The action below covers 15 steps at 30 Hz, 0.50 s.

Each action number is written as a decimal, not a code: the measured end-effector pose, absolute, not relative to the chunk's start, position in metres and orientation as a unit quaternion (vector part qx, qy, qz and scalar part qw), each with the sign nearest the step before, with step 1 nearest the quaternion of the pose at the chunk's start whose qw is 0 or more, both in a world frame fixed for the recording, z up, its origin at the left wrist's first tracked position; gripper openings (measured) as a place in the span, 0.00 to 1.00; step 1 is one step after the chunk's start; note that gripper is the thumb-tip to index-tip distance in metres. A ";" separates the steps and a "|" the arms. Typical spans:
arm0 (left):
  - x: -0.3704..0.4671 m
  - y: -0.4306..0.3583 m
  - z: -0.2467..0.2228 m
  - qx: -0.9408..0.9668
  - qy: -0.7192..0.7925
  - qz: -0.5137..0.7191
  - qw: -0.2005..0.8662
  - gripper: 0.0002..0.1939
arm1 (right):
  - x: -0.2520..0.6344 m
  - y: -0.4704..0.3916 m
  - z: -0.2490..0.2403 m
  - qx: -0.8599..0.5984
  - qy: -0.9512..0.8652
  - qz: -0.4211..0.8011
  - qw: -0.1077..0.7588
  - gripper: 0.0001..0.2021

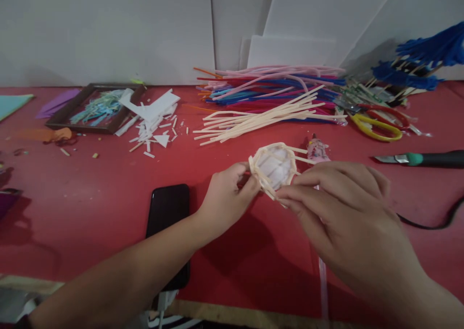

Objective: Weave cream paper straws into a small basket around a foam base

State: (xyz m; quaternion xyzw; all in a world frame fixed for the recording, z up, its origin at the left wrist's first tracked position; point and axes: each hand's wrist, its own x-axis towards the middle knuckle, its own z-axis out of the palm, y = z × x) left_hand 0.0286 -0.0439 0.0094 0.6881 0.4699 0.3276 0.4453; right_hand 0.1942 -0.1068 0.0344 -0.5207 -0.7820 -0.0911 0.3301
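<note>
My left hand [230, 193] pinches the left rim of a small round basket-like piece [277, 167] made of cream strips, with a whitish middle. Long strip ends stick out from its right side. At the lower right edge of the piece, the thumb and fingertips of my right hand [344, 213] are closed on a cream strip [270, 191]. Both hands hold the piece above the red table [232, 261]. Partly hidden behind my right hand is a pinkish object with a dark tip [317, 148], whose kind I cannot make out.
Cream strips [261, 119] lie before a pile of coloured pipe cleaners [268, 85]. To the right are scissors [377, 126] and a craft knife [416, 159]. A phone [168, 210] lies by my left forearm. White scraps [154, 114] and a brown frame [97, 123] are farther left.
</note>
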 end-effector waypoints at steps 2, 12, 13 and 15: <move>0.028 -0.045 0.010 0.702 0.470 0.320 0.430 0.10 | 0.191 -0.109 0.036 -0.529 -0.769 -0.070 0.351 0.07; 0.026 -0.046 0.006 0.746 0.448 0.337 0.359 0.06 | 0.164 -0.128 0.031 -0.511 -0.785 -0.046 0.347 0.08; 0.026 -0.046 0.006 0.744 0.445 0.341 0.363 0.07 | 0.168 -0.131 0.034 -0.507 -0.791 -0.049 0.338 0.10; 0.025 -0.046 0.007 0.740 0.436 0.341 0.381 0.08 | 0.186 -0.133 0.042 -0.498 -0.801 -0.046 0.330 0.17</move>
